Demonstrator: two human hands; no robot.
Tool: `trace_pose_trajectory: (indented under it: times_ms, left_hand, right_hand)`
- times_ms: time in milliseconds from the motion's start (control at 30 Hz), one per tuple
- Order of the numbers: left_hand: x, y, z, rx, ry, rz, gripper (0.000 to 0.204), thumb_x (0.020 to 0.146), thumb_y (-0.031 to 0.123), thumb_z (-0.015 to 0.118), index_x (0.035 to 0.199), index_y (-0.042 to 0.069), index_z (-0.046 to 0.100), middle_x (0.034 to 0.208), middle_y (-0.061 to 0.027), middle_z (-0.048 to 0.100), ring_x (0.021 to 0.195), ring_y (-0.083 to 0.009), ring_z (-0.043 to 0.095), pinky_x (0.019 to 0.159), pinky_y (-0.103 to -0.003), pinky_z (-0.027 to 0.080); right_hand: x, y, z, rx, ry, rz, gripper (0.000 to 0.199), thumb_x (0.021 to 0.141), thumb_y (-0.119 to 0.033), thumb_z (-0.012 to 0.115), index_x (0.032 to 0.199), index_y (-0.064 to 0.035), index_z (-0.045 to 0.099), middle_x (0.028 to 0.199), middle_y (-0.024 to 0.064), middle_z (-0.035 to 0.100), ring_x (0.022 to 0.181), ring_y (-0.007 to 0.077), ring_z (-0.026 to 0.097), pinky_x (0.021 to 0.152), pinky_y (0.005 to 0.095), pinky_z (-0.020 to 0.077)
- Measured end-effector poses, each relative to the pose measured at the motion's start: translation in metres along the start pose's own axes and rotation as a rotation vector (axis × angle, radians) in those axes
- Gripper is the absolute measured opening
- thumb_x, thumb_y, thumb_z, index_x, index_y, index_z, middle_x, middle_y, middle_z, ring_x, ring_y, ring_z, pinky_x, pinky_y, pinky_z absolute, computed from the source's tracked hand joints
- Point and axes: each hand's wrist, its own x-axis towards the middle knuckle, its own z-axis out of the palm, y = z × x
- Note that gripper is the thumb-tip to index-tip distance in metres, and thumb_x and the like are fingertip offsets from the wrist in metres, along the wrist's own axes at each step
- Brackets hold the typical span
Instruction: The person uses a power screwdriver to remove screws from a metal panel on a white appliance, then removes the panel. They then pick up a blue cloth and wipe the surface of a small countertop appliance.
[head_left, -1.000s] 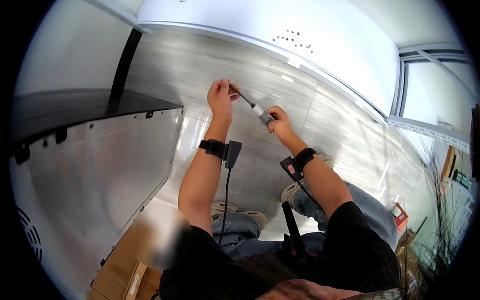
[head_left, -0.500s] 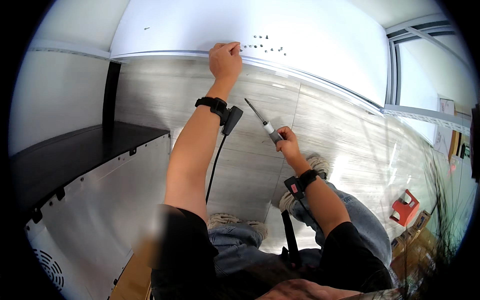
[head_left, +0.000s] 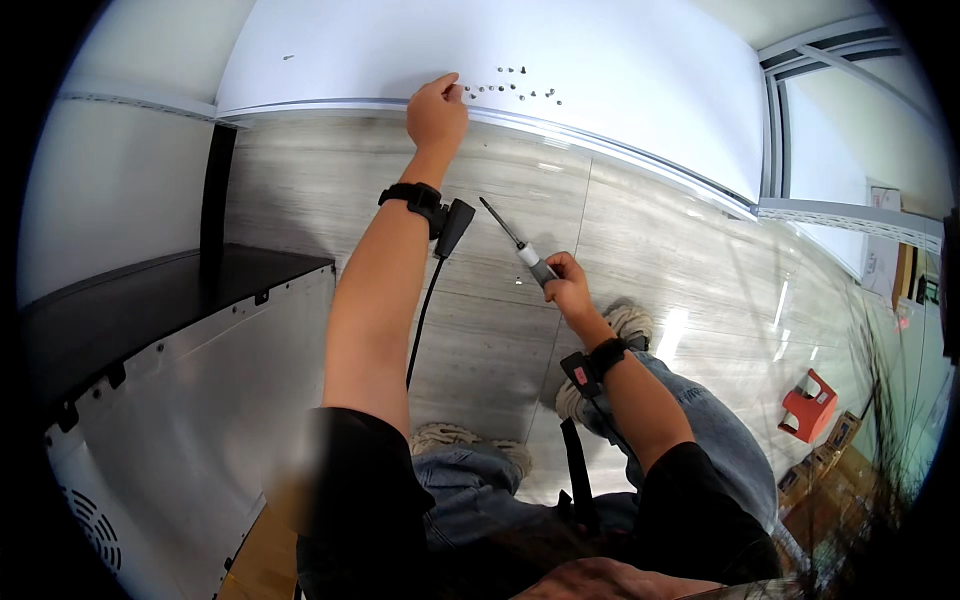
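Observation:
At the near edge of a white tabletop (head_left: 400,65), my left hand (head_left: 437,115) has its thumb and fingers pressed together. What they hold, if anything, is too small to make out. Right beside the fingertips lie several small dark screws (head_left: 502,88), in a loose row with others around it. Lower down, above the floor, my right hand (head_left: 568,288) grips the grey handle of a screwdriver (head_left: 530,254). Its slim metal shaft points up and left, clear of the table.
One more screw (head_left: 288,57) lies apart on the tabletop's left. At my left stands a metal cabinet (head_left: 200,390) with a black top (head_left: 120,295). A red plastic stool (head_left: 808,408) is on the floor at right, near cardboard boxes (head_left: 822,465). Cables hang from both wrist devices.
My left fingertips have drawn slightly left, and a screw they partly covered now shows. The screwdriver stays in my right hand with little movement. The whole view has shifted a little.

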Motion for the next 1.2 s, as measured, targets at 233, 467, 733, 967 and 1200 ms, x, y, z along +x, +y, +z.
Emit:
trace_pose_trajectory:
  times_ms: [233,467,733,967,1200]
  left_hand:
    - [-0.062,-0.074,-0.025,-0.563,0.159,-0.254,0.019,0.086,0.012,0.061,0.103,0.007,0.066,0.082,-0.0004,0.063,0.072,-0.0108,0.057,0.066,-0.025,0.046]
    - [-0.186,-0.122,-0.072,-1.126,0.017,-0.996,0.024,0.097,0.022,0.04,0.105,0.005,0.056,0.092,-0.0095,0.064,0.075,-0.0204,0.062,0.066,-0.033,0.051]
    - [-0.254,-0.201,-0.135,-1.149,0.222,-1.077,0.024,0.098,0.021,0.038,0.109,0.007,0.054,0.1,-0.0071,0.063,0.086,-0.0199,0.062,0.074,-0.033,0.05]
    - [-0.266,-0.232,-0.163,-1.182,0.297,-1.202,0.017,0.098,0.019,0.041,0.108,0.012,0.053,0.102,-0.0034,0.063,0.09,-0.0174,0.061,0.077,-0.032,0.051]
    - [-0.262,-0.247,-0.158,-1.233,0.298,-1.17,0.017,0.098,0.02,0.042,0.108,0.013,0.054,0.103,-0.0009,0.063,0.087,-0.0162,0.063,0.073,-0.031,0.053]
  right_hand:
    - [0.007,0.007,0.031,-0.031,-0.033,-0.006,0.031,0.063,0.009,0.049,0.091,-0.0019,0.051,0.075,0.0066,0.051,0.057,0.0141,0.045,0.047,0.0281,0.0346]
    - [0.004,0.024,0.09,-0.268,-0.211,0.148,0.034,0.063,0.006,0.053,0.096,-0.0023,0.052,0.078,0.007,0.052,0.059,0.0154,0.048,0.048,0.0294,0.0369]
    - [-0.012,0.062,0.145,-0.726,-0.472,0.126,0.044,0.075,-0.002,0.057,0.118,-0.0028,0.051,0.098,0.0107,0.056,0.068,0.0179,0.054,0.057,0.0307,0.0462]
    - [-0.037,0.057,0.175,-0.652,-0.536,0.324,0.041,0.088,-0.02,0.054,0.126,-0.0046,0.046,0.103,0.0108,0.055,0.069,0.0183,0.056,0.06,0.0318,0.0494]
    - [-0.033,0.067,0.178,-0.58,-0.482,0.355,0.042,0.092,-0.029,0.053,0.125,-0.0045,0.045,0.093,0.0091,0.056,0.066,0.0164,0.056,0.058,0.0306,0.0493]
